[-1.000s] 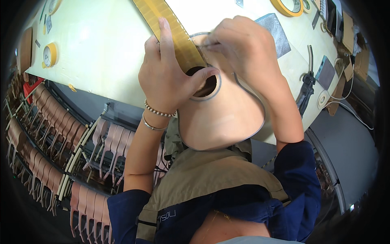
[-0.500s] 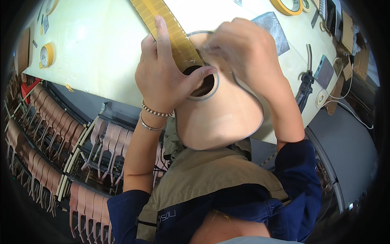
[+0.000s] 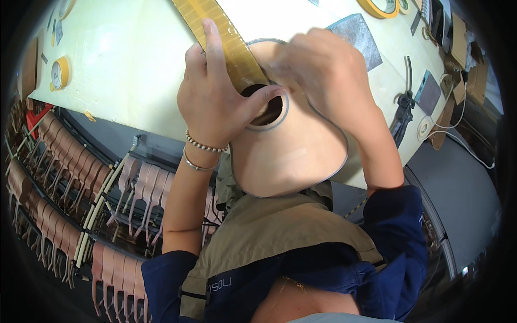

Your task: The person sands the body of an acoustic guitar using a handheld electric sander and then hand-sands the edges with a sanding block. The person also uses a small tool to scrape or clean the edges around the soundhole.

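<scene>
Your left hand [image 3: 211, 106], grip apart, should brace the guitar [image 3: 291, 153] and your right hand [image 3: 333, 72], grip too blurred to tell, work lightly.

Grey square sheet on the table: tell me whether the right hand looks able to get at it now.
Probably yes: the right hand is beside the grey square sheet, and nothing visible on the table lies between them. Whether that hand holds something is too blurred to tell.
</scene>
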